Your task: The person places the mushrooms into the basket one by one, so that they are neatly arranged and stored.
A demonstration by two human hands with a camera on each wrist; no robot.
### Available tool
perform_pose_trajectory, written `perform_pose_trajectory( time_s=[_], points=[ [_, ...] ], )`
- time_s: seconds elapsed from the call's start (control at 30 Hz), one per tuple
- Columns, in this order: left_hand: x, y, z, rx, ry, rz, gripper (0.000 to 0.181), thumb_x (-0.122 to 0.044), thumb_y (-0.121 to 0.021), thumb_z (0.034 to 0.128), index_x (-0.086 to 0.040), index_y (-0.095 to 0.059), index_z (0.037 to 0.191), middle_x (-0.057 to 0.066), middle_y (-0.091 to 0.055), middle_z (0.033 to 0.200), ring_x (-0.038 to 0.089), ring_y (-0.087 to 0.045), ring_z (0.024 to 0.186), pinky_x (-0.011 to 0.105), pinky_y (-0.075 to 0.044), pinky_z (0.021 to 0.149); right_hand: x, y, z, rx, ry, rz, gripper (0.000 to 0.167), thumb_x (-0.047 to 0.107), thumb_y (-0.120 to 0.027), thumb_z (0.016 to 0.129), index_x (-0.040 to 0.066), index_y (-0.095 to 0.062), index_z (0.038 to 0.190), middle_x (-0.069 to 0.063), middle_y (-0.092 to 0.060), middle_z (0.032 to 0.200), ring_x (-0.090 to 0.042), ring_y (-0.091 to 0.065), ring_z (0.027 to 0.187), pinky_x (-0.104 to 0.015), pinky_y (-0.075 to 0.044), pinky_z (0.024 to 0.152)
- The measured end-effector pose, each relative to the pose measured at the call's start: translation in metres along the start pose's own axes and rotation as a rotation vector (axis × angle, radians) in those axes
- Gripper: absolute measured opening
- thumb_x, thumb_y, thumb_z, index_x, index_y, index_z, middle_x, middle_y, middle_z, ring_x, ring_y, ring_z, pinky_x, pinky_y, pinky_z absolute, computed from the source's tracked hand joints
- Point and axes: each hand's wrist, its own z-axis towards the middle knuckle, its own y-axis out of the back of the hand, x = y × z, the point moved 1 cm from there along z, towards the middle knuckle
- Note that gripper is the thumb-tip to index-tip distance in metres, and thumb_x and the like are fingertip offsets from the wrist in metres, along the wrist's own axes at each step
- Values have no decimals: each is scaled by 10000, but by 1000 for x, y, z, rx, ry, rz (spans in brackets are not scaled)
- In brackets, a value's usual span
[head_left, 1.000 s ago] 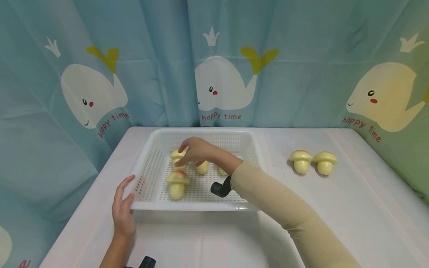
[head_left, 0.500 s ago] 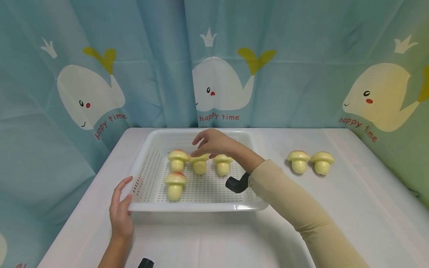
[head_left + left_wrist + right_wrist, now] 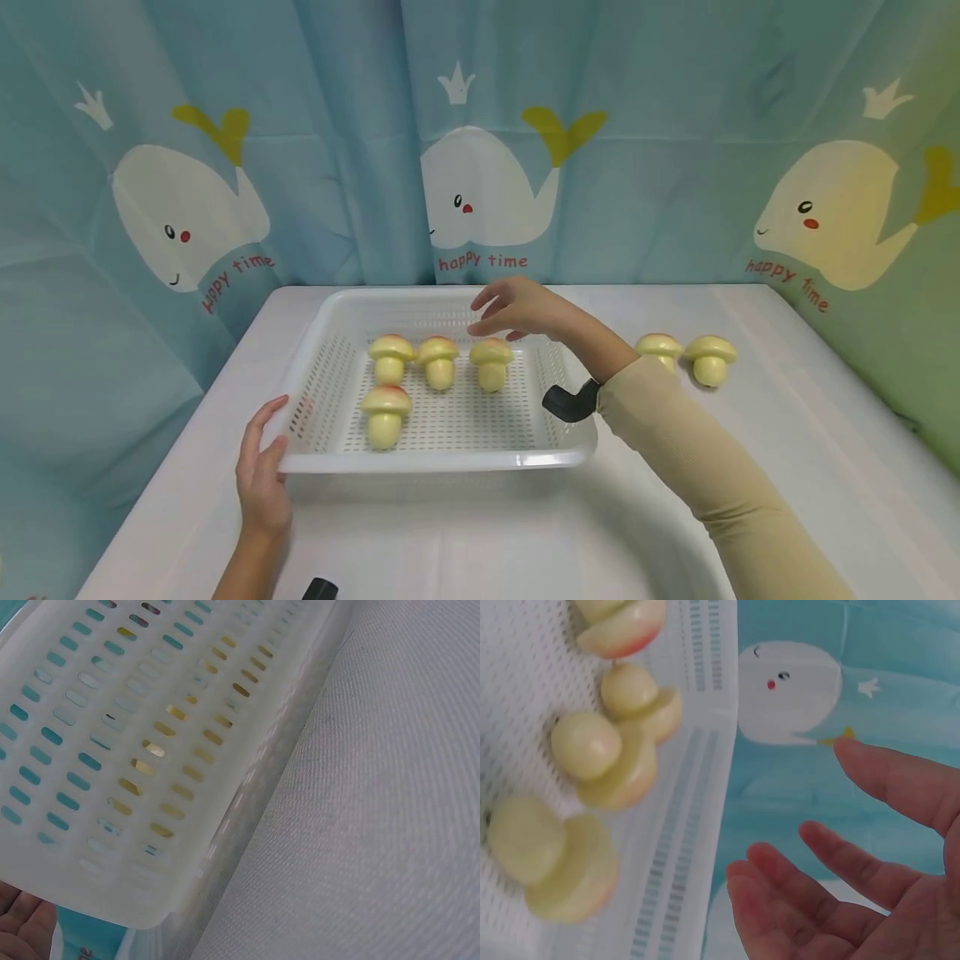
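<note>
In the head view, my left hand (image 3: 262, 487) touches the front left corner of a white perforated plastic basket (image 3: 435, 461), its fingers fairly straight along the rim. Part of that hand's palm (image 3: 26, 926) shows beside the basket corner in the left wrist view. Inside the basket sit several pale yellow toy mushrooms (image 3: 386, 417) with reddish tints on their caps. My right hand (image 3: 528, 308) hovers over the basket's back right part, above the rightmost mushroom (image 3: 491, 365) inside. Its fingers (image 3: 885, 776) are spread and loosely bent, holding nothing in the right wrist view.
Two more toy mushrooms, a near one (image 3: 658, 348) partly behind the right forearm and another (image 3: 710, 361), stand on the white tablecloth (image 3: 450, 542) right of the basket. A blue curtain (image 3: 637, 200) with whale prints hangs behind. Black wrist mounts (image 3: 570, 402) show on the arms.
My right hand has moved right and slightly up, from over the left mushrooms to the basket's back right, uncovering the mushrooms in it. The left hand stays at the corner. The view shifts slightly.
</note>
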Motion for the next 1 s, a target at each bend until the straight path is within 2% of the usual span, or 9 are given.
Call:
perform_pose_trajectory(
  time_s=[0.47, 0.87, 1.0],
  points=[
    [-1, -1, 0, 2, 12, -7, 465, -94, -241, 909, -102, -419, 1339, -6, -362, 1381, 137, -393, 1148, 158, -388, 795, -24, 34, -22, -47, -63, 34, 496, 226, -706, 798, 41, -526, 1221, -127, -554, 1189, -261, -534, 1070, -395, -470, 822],
    [-1, 0, 1, 10, 9, 57, 455, -127, -240, 920, -109, -410, 1341, -31, -359, 1395, 135, -389, 1183, 161, -385, 823, -49, 60, -39, -128, -121, 44, 505, 207, -687, 818, 3, -496, 1238, -161, -536, 1207, -313, -536, 1071, -411, -468, 829],
    [-2, 0, 2, 14, 14, 50, 451, -129, -244, 922, -114, -411, 1341, -34, -359, 1394, 140, -383, 1193, 158, -384, 831, -55, 69, -46, -151, -130, 42, 523, 229, -696, 812, 5, -495, 1239, -162, -529, 1214, -308, -528, 1069, -405, -468, 831]
  ],
)
